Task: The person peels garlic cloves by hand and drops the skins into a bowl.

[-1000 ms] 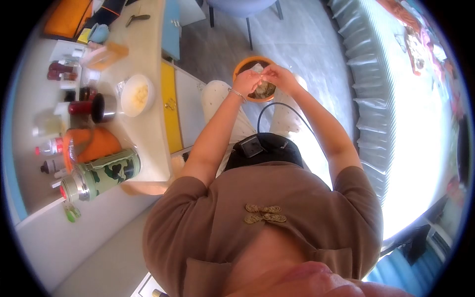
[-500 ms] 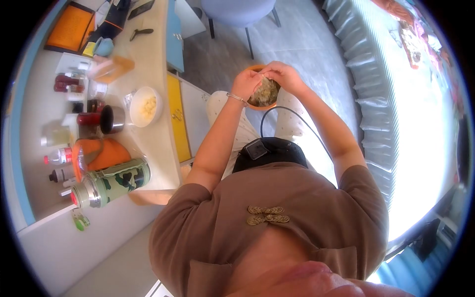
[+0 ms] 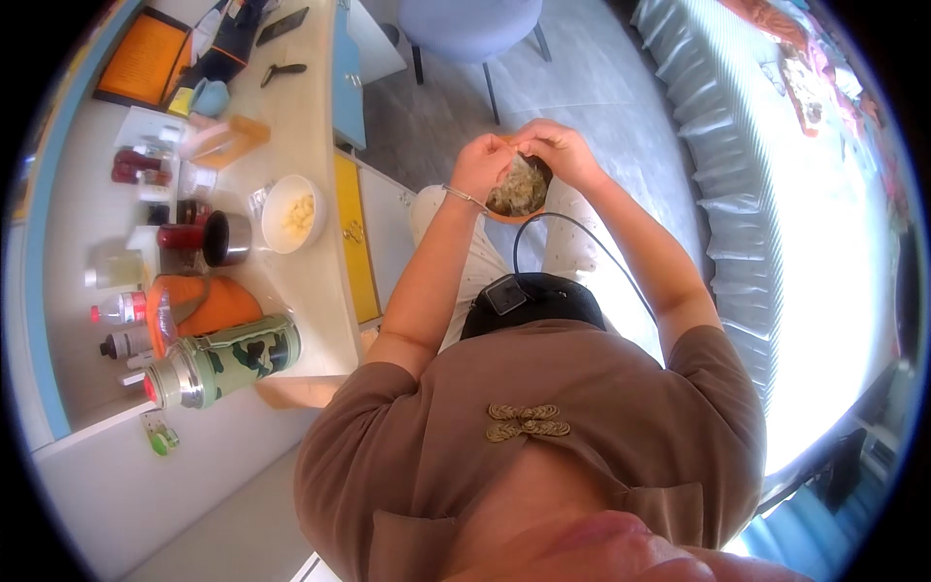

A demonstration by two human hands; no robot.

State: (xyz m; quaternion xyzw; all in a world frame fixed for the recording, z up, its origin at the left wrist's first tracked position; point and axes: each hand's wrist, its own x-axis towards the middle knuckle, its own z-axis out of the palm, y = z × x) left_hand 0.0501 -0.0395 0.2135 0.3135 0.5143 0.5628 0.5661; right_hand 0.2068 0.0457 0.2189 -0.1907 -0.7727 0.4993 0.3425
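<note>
My left hand (image 3: 482, 167) and my right hand (image 3: 556, 152) meet above an orange basin (image 3: 512, 219) between my knees. The fingertips of both are pinched together on a small pale piece, which looks like a garlic clove (image 3: 515, 147); fingers mostly cover it. Beneath them, the basin contains a heap of papery, whitish-brown skins (image 3: 522, 189). On the desk to the left stands a white bowl (image 3: 273, 233) with several pale yellow cloves (image 3: 299, 213) inside.
Along the desk (image 3: 325, 301) are a camouflage flask (image 3: 247, 354), an orange bag (image 3: 218, 303), a dark cup (image 3: 228, 239), a black peeler (image 3: 283, 71) and a phone (image 3: 283, 26). A chair (image 3: 470, 24) stands ahead, a bed (image 3: 747, 194) at right.
Both hands stay pinched over the basin, with only slight finger movement. The whole view has shifted a little, so the desk items appear slightly farther right and lower.
</note>
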